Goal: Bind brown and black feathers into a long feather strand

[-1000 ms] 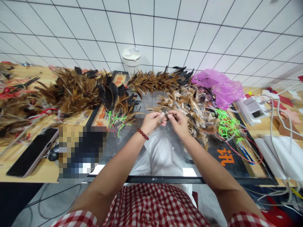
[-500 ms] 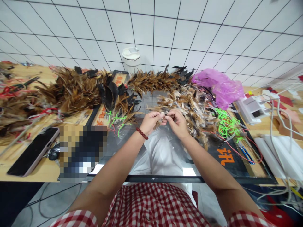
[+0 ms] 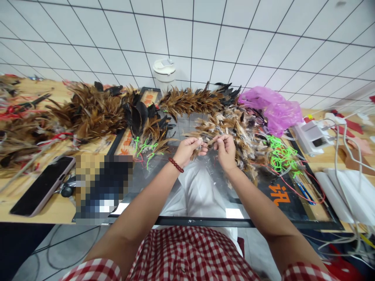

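Observation:
My left hand (image 3: pixel 189 151), with a red bead bracelet (image 3: pixel 176 165) at its wrist, is closed on a small bunch of brown feathers (image 3: pixel 194 155) over the glass panel. Their tips hang below my fingers. A little to the right, my right hand (image 3: pixel 226 152) is closed in a pinch, apart from the left. What lies between its fingertips blends into the feathers behind and cannot be made out. Right behind it spreads a loose pile of tan and brown feathers (image 3: pixel 243 142). Left of my hands lies a black and brown feather bundle (image 3: pixel 143 123) with green cords.
A long brown feather strip (image 3: pixel 190 102) lies at the back, near a white lidded cup (image 3: pixel 164 73). Purple plastic (image 3: pixel 272 105) and tangled green cord (image 3: pixel 283 156) are on the right. A phone (image 3: pixel 42 186) and a larger feather heap (image 3: pixel 90 111) lie on the left.
My right hand has moved right, away from the left hand, its fingers still pinched. The left hand stays in place with the feathers.

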Motion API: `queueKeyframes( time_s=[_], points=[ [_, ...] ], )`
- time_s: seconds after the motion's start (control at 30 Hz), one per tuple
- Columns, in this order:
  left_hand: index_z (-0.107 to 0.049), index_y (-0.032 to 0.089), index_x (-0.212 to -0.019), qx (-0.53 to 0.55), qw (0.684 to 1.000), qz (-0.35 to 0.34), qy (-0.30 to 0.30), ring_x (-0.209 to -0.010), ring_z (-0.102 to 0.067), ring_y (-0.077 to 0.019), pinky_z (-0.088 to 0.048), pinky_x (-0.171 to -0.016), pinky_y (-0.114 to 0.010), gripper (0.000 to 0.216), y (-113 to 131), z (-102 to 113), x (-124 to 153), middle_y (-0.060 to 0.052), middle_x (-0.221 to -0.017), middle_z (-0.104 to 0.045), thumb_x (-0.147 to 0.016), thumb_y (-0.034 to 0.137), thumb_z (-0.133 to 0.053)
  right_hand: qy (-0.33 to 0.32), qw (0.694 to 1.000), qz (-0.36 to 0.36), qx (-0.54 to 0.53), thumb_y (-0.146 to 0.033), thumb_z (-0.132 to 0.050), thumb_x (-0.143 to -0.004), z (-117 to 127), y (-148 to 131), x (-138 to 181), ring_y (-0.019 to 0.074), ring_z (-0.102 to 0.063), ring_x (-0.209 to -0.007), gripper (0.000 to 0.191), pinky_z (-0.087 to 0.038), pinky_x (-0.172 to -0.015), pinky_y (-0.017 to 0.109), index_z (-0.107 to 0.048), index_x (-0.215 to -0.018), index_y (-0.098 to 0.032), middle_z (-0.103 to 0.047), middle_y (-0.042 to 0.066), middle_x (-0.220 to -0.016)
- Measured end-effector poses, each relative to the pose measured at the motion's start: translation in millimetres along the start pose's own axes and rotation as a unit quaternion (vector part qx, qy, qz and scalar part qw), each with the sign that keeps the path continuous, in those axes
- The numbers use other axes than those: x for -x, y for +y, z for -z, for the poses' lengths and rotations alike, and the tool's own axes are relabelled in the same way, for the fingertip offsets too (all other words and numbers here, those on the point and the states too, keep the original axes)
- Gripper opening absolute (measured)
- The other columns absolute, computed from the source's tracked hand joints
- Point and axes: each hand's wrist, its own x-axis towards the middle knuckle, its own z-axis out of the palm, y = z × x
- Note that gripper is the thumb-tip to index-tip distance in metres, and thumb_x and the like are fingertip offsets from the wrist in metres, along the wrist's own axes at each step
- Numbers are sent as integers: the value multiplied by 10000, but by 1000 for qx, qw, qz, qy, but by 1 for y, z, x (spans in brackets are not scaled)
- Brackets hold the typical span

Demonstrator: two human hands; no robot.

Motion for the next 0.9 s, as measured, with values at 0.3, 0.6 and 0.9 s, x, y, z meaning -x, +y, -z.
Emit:
queueKeyframes(
  time_s=[0.3,0.6,0.9],
  points=[
    [-646,95,-727,32,999,11,7,-593,-657,-109,-555,-605,-232,251,1,-1,1,-45,-693,-698,-691,276,-816,-28,975,186,119,-269,-502,-946,0,-17,11,205,-646,-1024,63,-526,-919,404,-545,-919,-232,-652,87,-1039],
    [-621,120,-689,113,992,-46,-22,-642,-605,-91,-494,-662,-214,246,0,8,-1,3,-646,-618,-687,269,-817,-129,950,246,143,-250,-615,-892,-4,-19,16,189,-649,-987,70,-539,-880,350,-637,-949,-216,-676,84,-1005],
    [-626,116,-665,32,992,-52,-112,-663,-628,-120,-505,-692,-241,333,-6,5,2,-8,-622,-602,-655,375,-835,-87,991,-71,-73,-467,-619,-865,-5,-4,7,143,-616,-697,306,-532,-734,317,-619,-1026,-207,-654,12,-791]
  ],
)
